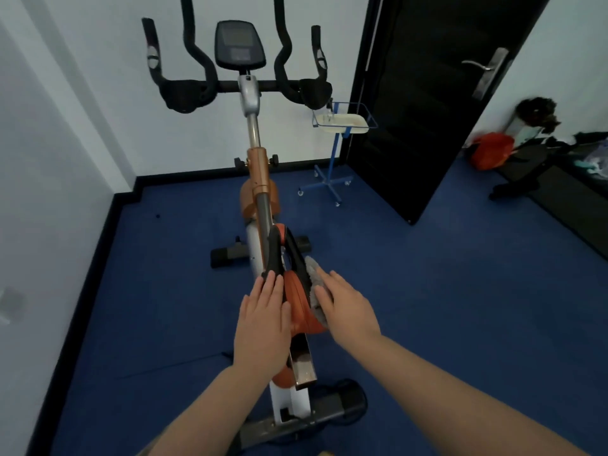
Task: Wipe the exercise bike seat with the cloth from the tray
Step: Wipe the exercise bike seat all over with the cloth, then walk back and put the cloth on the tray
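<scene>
Orange-and-black padded exercise bike seat (297,297) sits low centre of view, atop the bike's frame, narrow black nose pointing away toward the handlebars. Grey fuzzy cloth (314,274) lies against the seat's right flank, pressed there under the right hand (345,307); fingers extended flat, palm down on the cloth, not curled around it. Left hand (263,319) rests flat on the seat's left side, fingers straight and together, fingertips reaching the black nose section; it grips nothing.

Surroundings: black curved handlebars (237,85) and dark console screen (239,44) stand beyond the seat, against the white wall. Right of them, well apart from the seat, a pale tray on a blue wheeled stand (342,121). Black door with metal lever handle (427,103) stands open further right. Blue carpeted floor (444,307) surrounds the bike. Red bag (492,151) and dark clutter lie at far right.
</scene>
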`<act>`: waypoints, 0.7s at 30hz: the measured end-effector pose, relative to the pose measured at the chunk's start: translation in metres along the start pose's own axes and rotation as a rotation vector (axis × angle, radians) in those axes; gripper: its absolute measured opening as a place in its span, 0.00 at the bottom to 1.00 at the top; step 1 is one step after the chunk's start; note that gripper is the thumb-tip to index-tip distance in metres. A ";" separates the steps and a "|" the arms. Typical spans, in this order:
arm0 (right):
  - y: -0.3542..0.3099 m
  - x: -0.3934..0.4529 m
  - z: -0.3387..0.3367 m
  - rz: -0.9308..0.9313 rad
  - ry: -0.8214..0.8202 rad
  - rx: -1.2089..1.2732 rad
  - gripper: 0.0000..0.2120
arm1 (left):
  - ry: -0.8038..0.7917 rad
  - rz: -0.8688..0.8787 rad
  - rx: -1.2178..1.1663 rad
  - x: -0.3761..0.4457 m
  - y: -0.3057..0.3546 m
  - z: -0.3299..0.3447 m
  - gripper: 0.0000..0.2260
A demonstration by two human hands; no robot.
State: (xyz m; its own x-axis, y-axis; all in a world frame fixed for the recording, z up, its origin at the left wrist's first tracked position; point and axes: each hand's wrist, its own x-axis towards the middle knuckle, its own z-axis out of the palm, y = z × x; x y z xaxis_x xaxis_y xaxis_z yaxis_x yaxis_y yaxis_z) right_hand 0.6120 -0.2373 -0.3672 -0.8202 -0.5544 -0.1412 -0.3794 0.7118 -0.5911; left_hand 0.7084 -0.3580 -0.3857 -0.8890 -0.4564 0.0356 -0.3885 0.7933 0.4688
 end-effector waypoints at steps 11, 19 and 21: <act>0.070 -0.016 -0.084 0.115 0.028 -0.019 0.14 | -0.079 0.171 -0.024 0.023 0.079 0.014 0.23; 0.148 0.011 -0.189 0.096 0.082 -0.172 0.12 | -0.149 0.257 0.151 0.102 0.176 0.035 0.24; 0.169 0.022 -0.225 0.076 0.085 -0.231 0.13 | -0.137 0.245 0.165 0.127 0.208 0.038 0.24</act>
State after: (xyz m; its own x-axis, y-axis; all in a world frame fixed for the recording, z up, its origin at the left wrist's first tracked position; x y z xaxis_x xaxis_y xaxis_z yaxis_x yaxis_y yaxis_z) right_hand 0.4333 -0.0325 -0.2917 -0.8794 -0.4643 -0.1052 -0.3951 0.8351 -0.3827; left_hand 0.5053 -0.2359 -0.3178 -0.9810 -0.1941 0.0053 -0.1829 0.9327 0.3107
